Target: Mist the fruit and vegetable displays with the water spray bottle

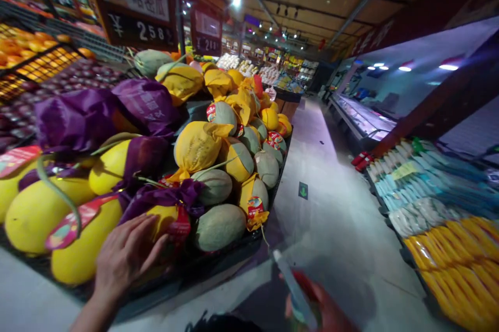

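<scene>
My left hand [127, 254] lies on a yellow melon [166, 216] at the front edge of a melon display. Its fingers are stretched out and the thumb stands apart. This melon has purple wrapping [163, 198] at its top and a red label [181, 227], and my hand hides part of it. To the right, over the floor, my right hand [322, 303] is closed around a slim, pale, stick-like tool [293, 285] with a narrow tip. What kind of tool it is I cannot make out. Beside the left hand lies another yellow melon [83, 249]; a green netted melon [221, 228] sits further right.
More melons in yellow wrapping [200, 146] fill the display behind. Dark purple fruit [74, 80] and oranges [29, 49] are at left, below a price sign [134, 4]. Packaged goods [448, 238] stand at right across a pale floor [327, 197] with a green arrow marker [303, 190].
</scene>
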The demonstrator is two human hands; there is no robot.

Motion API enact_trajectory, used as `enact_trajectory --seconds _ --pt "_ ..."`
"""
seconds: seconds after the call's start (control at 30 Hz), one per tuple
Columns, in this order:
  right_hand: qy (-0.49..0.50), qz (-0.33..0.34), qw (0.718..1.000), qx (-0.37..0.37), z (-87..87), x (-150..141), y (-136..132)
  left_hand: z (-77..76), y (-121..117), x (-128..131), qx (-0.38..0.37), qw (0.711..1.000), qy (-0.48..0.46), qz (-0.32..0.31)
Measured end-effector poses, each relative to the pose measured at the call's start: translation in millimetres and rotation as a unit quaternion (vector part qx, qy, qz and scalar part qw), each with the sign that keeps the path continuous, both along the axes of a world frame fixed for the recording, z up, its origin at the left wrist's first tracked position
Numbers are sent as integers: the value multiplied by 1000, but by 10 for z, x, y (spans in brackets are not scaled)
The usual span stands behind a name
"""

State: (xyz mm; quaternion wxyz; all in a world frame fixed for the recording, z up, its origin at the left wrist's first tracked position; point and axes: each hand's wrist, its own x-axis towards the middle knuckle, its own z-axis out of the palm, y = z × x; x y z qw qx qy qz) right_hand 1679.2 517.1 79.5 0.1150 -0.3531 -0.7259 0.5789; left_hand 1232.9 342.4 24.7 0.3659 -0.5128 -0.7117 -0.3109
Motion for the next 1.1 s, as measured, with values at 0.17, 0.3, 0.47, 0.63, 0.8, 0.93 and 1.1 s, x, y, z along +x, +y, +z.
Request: enact_trajectory --seconds 0.17,0.3,0.47,0.63,0.8,0.93,1.1 --pt "0 280 960 10 26 -952 416 26 8 149 8 996 52 77" --pt "17 394 918 37 58 -1423 568 21 213 545 36 996 -26 77" --pt "52 394 918 18 -65 -1321 978 -74 702 1140 102 971 -210 53" --pt "124 271 950 -92 -211 -840 1802 -39 1268 1405 78 973 -213 40" --pt "169 120 977 -53 -234 -394 2799 -68 1971 1731 68 946 -310 66" --pt "185 11 982 -45 -221 -132 3524 -196 2579 2091 27 910 -412 46" --pt "193 21 980 -51 -243 -112 4078 -288 2927 2285 -3 924 -352 152"
